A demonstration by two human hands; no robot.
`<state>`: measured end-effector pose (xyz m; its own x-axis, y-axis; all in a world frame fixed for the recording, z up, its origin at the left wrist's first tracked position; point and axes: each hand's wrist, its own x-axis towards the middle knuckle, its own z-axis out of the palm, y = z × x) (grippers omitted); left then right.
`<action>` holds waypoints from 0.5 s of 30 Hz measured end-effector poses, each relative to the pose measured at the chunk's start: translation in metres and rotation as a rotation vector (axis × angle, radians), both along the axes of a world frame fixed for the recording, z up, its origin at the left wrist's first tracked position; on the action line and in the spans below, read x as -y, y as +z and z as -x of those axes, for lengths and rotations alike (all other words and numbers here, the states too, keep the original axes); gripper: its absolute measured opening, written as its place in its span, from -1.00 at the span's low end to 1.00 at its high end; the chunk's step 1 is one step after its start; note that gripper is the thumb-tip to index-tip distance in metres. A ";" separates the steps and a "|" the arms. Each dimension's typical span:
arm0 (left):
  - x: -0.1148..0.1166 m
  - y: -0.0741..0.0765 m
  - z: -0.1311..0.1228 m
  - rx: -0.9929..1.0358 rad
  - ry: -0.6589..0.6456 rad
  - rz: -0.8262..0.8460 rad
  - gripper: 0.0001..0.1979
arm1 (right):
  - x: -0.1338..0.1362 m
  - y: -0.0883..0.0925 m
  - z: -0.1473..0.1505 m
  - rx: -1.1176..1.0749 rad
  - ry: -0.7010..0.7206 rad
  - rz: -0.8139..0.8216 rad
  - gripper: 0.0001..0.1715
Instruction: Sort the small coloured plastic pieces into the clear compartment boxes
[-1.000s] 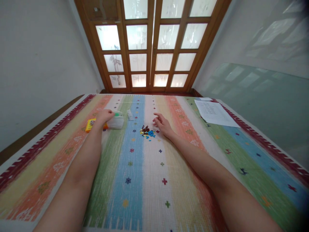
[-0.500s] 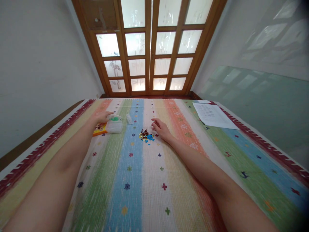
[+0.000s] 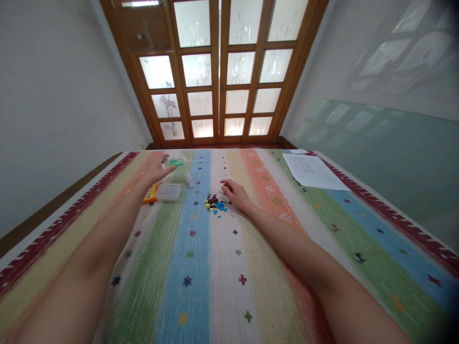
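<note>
My left hand is at the far left of the table, thumb and fingers spread apart. Just beyond its fingertips lies a clear plastic bag with green pieces in it. Closer to me is a clear plastic box, beside an orange-yellow box partly covered by my left wrist. My right hand rests on the cloth with loosely bent fingers and nothing visible in them. Left of it, a pile of small building bricks in brown, blue and yellow is spread on the cloth.
A small clear-white packet lies between the boxes and the brick pile. Printed sheets are at the far right. A striped tablecloth covers the table, whose far edge faces wooden glass doors.
My left hand has moved the bag of green pieces away from the clear box, farther back, and its fingers have spread. My right hand stays beside the bricks. The view has shifted slightly.
</note>
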<state>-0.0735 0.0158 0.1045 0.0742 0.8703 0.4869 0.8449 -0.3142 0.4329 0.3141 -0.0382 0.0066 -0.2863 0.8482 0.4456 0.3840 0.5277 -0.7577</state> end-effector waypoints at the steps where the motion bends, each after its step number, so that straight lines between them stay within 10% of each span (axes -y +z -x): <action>1: 0.008 0.000 -0.015 0.004 -0.041 -0.038 -0.32 | 0.001 0.001 0.000 0.002 -0.008 -0.019 -0.63; 8: 0.061 -0.039 -0.127 0.123 -0.309 -0.065 -0.32 | 0.010 0.013 0.000 0.014 -0.064 -0.263 -0.55; 15: 0.083 -0.075 -0.162 0.270 -0.329 0.020 -0.47 | 0.011 0.010 0.000 0.169 0.122 -0.278 -0.50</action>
<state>0.0886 -0.0672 0.0296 0.2219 0.8311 0.5099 0.5564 -0.5374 0.6338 0.3146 -0.0488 0.0167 -0.4676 0.6560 0.5924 0.4133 0.7547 -0.5095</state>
